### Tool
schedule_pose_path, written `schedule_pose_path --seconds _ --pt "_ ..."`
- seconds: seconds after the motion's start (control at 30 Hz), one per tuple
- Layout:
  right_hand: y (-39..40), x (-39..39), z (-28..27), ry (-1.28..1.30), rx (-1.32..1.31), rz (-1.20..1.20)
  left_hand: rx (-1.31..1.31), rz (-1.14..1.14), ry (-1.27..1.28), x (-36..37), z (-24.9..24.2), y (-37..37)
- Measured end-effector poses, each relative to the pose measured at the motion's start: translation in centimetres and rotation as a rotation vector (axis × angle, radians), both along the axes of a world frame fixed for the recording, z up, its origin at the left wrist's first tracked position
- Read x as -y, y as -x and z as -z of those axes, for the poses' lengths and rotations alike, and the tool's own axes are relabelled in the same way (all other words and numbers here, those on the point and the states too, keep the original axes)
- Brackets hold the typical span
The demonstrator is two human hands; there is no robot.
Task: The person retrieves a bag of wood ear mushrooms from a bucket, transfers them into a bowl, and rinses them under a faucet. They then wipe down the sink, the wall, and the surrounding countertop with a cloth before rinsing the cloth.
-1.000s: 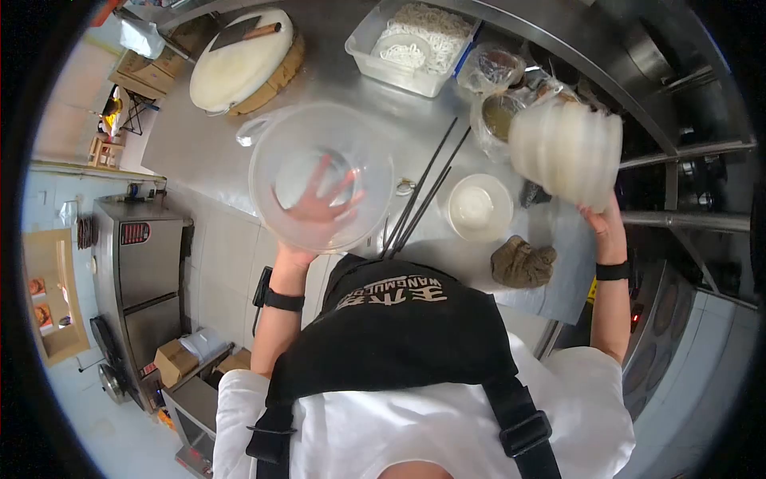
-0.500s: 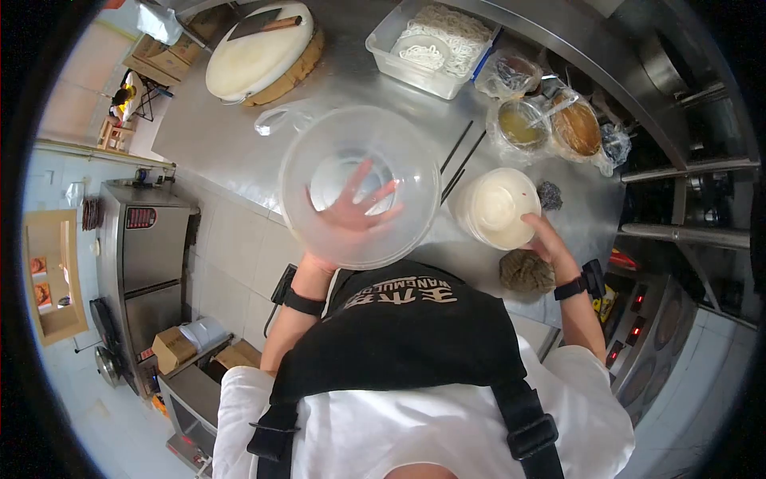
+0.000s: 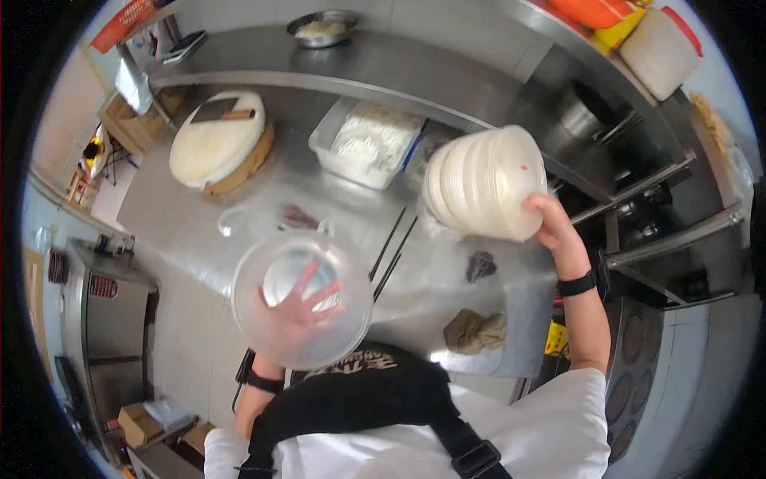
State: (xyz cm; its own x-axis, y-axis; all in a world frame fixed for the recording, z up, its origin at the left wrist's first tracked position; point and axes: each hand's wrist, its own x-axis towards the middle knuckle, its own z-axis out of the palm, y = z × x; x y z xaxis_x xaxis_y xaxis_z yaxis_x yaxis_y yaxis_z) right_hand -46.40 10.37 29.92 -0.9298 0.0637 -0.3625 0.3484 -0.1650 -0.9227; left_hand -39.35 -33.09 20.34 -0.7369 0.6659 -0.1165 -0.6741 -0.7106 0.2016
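Note:
My left hand [image 3: 299,307] is spread under a translucent plastic bowl [image 3: 351,275] and holds it from below; its fingers show through the plastic. My right hand [image 3: 550,219] grips the rim of a stack of cream-white plastic bowls [image 3: 471,180], thumb at the opening. The stack is raised and tilted on its side, with a small red speck inside the top bowl. Beneath it on the steel table lie a steel scrubber [image 3: 481,266] and a crumpled brown cloth [image 3: 475,332]. A pair of black chopsticks [image 3: 391,251] lies between my hands.
A round chopping board [image 3: 215,148] bears a cleaver [image 3: 227,112]. Behind the table's middle stands a plastic tub [image 3: 323,148] of noodles. A steel shelf [image 3: 263,60] runs above the table's back, with a metal bowl [image 3: 321,29] on it. Burners [image 3: 630,343] are at right.
My right hand has lifted the stack of bowls off the table and tipped it. The view has swung upward, showing the shelf. My left hand still holds the translucent bowl.

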Motion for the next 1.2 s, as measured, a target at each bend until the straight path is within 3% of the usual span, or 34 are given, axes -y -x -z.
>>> schedule_pose_path --seconds 0.1,0.17,0.2,0.23,0.3,0.43,0.5,0.53,0.6,0.63,0.7,0.77,0.83,0.9,0.93,1.0,1.1,1.2 --pt "2.6 -0.8 -3.9 0.001 -0.119 -0.011 0.059 0.016 -0.082 -0.4 0.1 0.2" --pt "3.4 -1.5 -4.8 -0.038 -0.185 -0.033 0.31 0.133 -0.042 -1.4 0.3 0.3" --pt "3.4 -1.6 -5.0 -0.016 -0.175 -0.028 0.071 0.283 0.116 -2.5 0.4 0.8" --pt "3.3 -1.5 -5.1 -0.016 -0.171 -0.03 0.076 0.282 0.115 -4.0 0.8 1.2" --pt "2.7 -1.2 -4.9 -0.011 -0.141 -0.041 0.032 0.494 0.178 -7.0 3.3 1.9" --pt "0.5 1.0 -4.5 -0.015 -0.063 -0.026 0.053 0.672 0.115 -11.4 9.8 3.1" --pt "-0.4 1.7 -3.9 -0.068 0.004 -0.04 -0.035 0.677 0.429 -12.5 13.5 3.0" --pt "-0.8 2.0 -3.6 -0.06 0.014 -0.042 -0.022 0.678 0.433 -12.4 15.8 3.1" --pt "-1.6 2.7 -3.0 -0.071 -0.003 -0.105 -0.294 0.632 1.062 -11.6 19.2 2.8" --pt "-1.9 3.2 -2.7 -0.061 0.006 -0.108 -0.281 0.636 1.068 -11.3 17.5 2.5" --pt "-2.6 4.4 -2.1 -0.091 0.038 -0.116 -0.472 0.015 1.101 -11.2 9.2 2.1" --pt "-3.1 5.9 -1.8 -0.051 0.074 -0.177 -0.111 0.043 0.506 -11.3 2.6 2.8" --pt "-3.4 7.6 -1.9 -0.012 0.109 -0.241 -0.025 0.158 -0.045 -10.8 0.9 3.5" --pt "-3.6 9.0 -2.7 -0.071 0.035 -0.409 0.007 0.108 -0.08 -10.1 1.9 3.0" --pt "-3.5 9.5 -3.2 -0.066 0.038 -0.415 0.027 0.094 -0.019 -9.7 2.2 2.5" --pt "-3.1 10.2 -4.0 -0.322 -0.057 -0.546 0.007 0.085 0.153 -9.0 2.5 1.4" --pt "-2.7 11.3 -5.2 -0.349 -0.028 -0.682 -0.025 0.136 0.271 -8.4 2.3 0.9" --pt "-2.9 13.0 -5.7 -0.418 -0.044 -0.704 0.038 0.22 0.047 -7.2 4.3 0.6"
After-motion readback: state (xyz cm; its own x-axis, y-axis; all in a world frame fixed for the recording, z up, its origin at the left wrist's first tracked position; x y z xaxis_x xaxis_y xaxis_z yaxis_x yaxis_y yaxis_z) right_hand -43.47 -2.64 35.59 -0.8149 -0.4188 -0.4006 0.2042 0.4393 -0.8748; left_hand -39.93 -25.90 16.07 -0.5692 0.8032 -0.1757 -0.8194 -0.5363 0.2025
